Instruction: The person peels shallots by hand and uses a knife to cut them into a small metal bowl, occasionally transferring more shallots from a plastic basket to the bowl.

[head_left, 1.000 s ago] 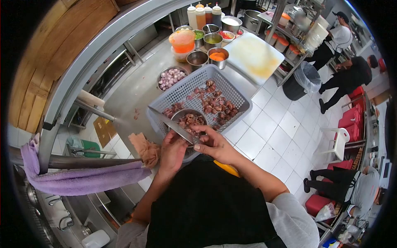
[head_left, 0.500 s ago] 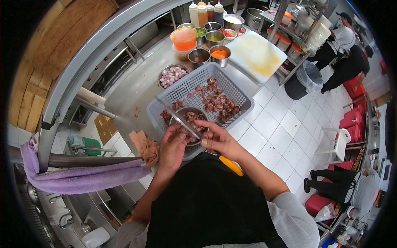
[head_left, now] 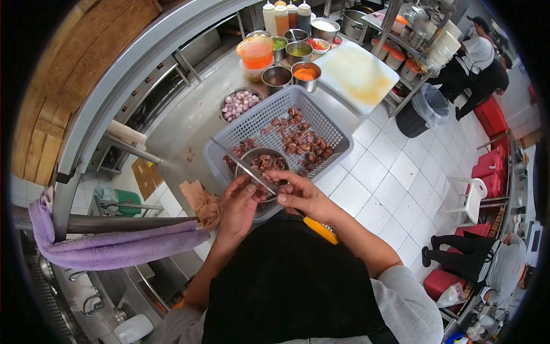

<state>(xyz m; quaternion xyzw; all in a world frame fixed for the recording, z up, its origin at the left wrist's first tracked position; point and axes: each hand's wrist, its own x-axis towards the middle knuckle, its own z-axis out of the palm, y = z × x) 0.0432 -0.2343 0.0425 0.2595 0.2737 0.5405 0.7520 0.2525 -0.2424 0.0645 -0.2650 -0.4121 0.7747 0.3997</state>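
My right hand (head_left: 301, 195) is closed on a knife with a yellow handle (head_left: 321, 229). Its long thin blade (head_left: 238, 162) slants up and left, past the fingers of my left hand (head_left: 238, 206). Those left fingers are pinched together close to the blade; whatever they hold is mostly covered. Both hands are over a round metal bowl (head_left: 285, 157) containing reddish-brown, skin-like pieces. The bowl sits inside a grey perforated basket (head_left: 338, 129), where more small reddish-brown pieces (head_left: 309, 146) lie loose. Peeled shallots (head_left: 240, 105) fill another metal bowl behind the basket's left side.
Sauce bottles (head_left: 282, 20), an orange tub (head_left: 256, 53), metal containers (head_left: 277, 77) and a white cutting board (head_left: 358, 77) stand farther back. A crumpled brown cloth (head_left: 200, 203) and purple towel (head_left: 120, 243) lie left. Several people, a bin (head_left: 421, 112) and white chair (head_left: 470, 198) are right.
The knife blade is sharper in view and has shifted very slightly; both hands stay in almost the same place. In the background, a person in black at the right has moved.
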